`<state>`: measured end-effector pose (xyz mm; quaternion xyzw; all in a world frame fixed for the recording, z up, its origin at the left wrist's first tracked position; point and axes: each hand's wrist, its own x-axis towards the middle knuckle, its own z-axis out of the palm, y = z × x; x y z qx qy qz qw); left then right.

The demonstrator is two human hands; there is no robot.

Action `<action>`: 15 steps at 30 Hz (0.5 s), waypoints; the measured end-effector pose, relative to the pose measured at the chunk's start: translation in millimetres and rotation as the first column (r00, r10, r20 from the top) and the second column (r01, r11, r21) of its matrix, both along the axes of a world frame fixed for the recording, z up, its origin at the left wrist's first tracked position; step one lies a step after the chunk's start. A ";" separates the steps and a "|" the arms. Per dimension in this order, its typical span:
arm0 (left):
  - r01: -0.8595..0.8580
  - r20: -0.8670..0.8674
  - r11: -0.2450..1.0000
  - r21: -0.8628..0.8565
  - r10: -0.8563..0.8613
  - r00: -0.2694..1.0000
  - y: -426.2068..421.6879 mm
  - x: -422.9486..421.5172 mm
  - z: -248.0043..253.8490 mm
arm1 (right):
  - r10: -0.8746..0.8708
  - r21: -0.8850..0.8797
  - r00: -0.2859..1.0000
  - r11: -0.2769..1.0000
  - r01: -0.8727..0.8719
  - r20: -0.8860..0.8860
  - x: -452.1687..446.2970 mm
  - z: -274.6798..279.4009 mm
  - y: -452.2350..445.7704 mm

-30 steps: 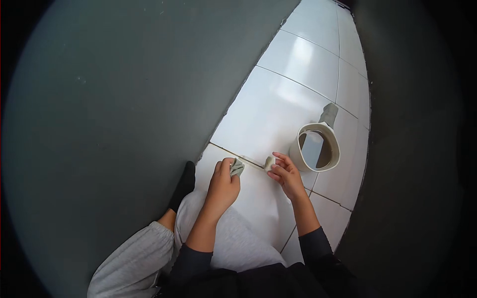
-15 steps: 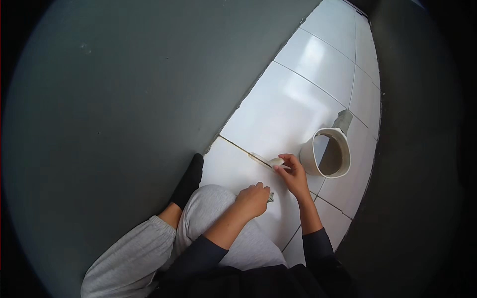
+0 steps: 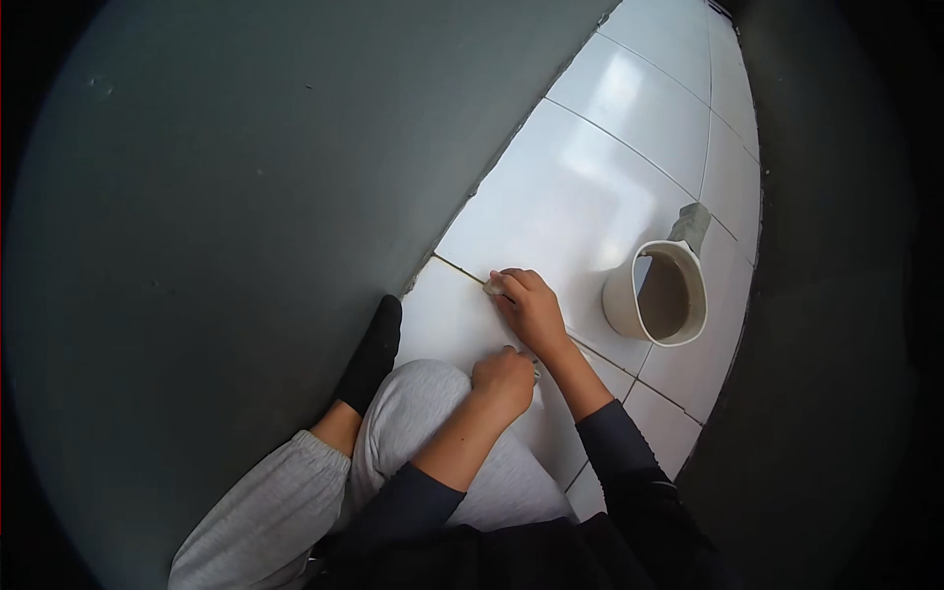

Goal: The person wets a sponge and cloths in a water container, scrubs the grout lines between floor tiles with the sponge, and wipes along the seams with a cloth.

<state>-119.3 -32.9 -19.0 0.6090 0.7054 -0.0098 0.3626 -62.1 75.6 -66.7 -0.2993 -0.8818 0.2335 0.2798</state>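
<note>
My right hand (image 3: 531,310) is closed on a small pale piece, cloth or sponge (image 3: 494,287), and presses it against the dark joint line (image 3: 460,267) between white floor tiles. Its exact kind is hard to make out, since my fingers cover most of it. Close to my knee, my left hand (image 3: 503,382) is a fist around a crumpled grey-green cloth (image 3: 536,371), of which only an edge shows. To the right of both hands stands a white dipper (image 3: 615,307) with a grey handle (image 3: 691,226), holding murky brownish liquid (image 3: 664,300).
White glossy tiles (image 3: 580,177) form a strip running away from me. A dark grey surface (image 3: 246,197) borders it on the left, with a rough edge, and another dark area (image 3: 826,344) on the right. My bent leg (image 3: 418,393) and black-socked foot (image 3: 379,344) are at the left.
My right hand has moved up and left along the joint with the pale piece. The yellowish-brown streak seen along the joint before no longer shows. My left hand stays nearly still.
</note>
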 end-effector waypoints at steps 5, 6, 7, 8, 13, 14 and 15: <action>-0.053 -0.029 0.999 -0.014 0.052 0.998 -0.7 -5.1 5.7 | 0.025 0.018 0.996 0.999 -0.027 0.084 27.1 0.5 -3.8; -0.055 -0.036 0.998 -0.012 0.055 0.998 0.5 -4.4 5.5 | 0.003 0.011 0.994 1.000 -0.004 0.108 40.6 -0.3 -6.6; -0.058 -0.032 0.998 -0.012 0.057 0.998 2.4 -2.8 5.6 | -0.005 0.021 0.993 1.000 0.002 0.119 51.8 -0.3 -8.7; -0.066 -0.042 0.997 -0.036 0.064 0.997 3.9 -0.7 6.1 | -0.016 0.028 0.991 1.000 0.012 0.130 58.9 0.2 -11.0; -0.075 -0.073 0.993 -0.086 0.069 0.995 5.8 1.9 7.7 | -0.014 0.078 0.998 0.997 0.010 0.054 25.0 -0.8 -7.2; -0.108 -0.051 0.992 -0.067 0.105 0.993 5.1 0.7 8.8 | 0.015 0.091 1.000 0.996 -0.017 0.020 12.9 -2.7 -5.0; -0.145 -0.030 0.988 -0.048 0.143 0.989 4.7 -0.5 10.1 | 0.014 0.090 1.000 0.996 -0.015 0.015 3.1 -2.7 -2.6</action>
